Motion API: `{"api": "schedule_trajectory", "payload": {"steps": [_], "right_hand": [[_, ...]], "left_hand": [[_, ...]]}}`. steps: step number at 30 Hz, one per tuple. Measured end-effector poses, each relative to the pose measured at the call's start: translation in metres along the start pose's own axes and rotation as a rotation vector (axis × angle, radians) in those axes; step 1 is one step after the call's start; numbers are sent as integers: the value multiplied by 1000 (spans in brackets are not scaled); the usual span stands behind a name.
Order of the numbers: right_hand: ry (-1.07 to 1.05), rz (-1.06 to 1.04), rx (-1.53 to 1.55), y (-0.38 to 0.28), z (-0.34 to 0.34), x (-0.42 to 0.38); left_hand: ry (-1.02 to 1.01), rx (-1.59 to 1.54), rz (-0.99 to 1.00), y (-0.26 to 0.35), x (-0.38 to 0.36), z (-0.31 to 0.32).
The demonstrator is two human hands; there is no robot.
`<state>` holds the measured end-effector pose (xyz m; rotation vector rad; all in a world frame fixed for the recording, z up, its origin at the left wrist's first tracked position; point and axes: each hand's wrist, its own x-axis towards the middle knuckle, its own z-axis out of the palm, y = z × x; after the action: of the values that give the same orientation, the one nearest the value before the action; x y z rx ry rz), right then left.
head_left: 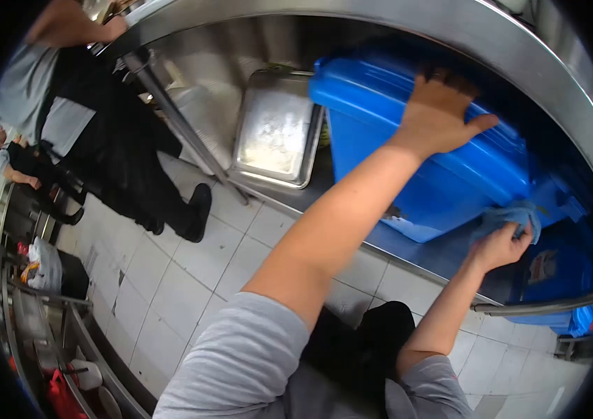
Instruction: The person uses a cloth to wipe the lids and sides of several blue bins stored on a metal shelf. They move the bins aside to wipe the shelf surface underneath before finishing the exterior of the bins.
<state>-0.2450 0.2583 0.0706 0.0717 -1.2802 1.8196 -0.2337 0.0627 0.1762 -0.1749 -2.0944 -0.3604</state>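
A large blue plastic bin (380, 167) with a blue lid (359, 87) stands on the metal lower shelf under a counter. My left hand (443, 112) lies on the lid with its fingers spread and the thumb stuck out to the side; the fingertips are in shadow. Low at the bin's right side, my right hand (499, 246) is closed around a bunched light blue cloth (518, 211). The cloth is close against the bin's wall near the lid's right corner.
Left of the bin sits a metal tray (275, 133). A second blue bin (554, 265) is at the right. The steel counter edge (352, 8) curves above, with a table leg (184, 119) at left. One person (101, 133) stands nearby, another (31, 167) farther back.
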Motion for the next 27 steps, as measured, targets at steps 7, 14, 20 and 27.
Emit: {"api": "schedule_trajectory", "payload": {"steps": [7, 14, 20, 27], "right_hand": [[-229, -1, -218, -12, 18, 56], [-212, 106, -315, 43, -46, -30], [-110, 246, 234, 12, -52, -8], [-319, 375, 43, -13, -2, 63]], "left_hand": [[-65, 163, -43, 2, -6, 16], [-50, 224, 74, 9, 1, -1], [-69, 251, 81, 10, 2, -3], [-2, 223, 98, 8, 1, 3]]}}
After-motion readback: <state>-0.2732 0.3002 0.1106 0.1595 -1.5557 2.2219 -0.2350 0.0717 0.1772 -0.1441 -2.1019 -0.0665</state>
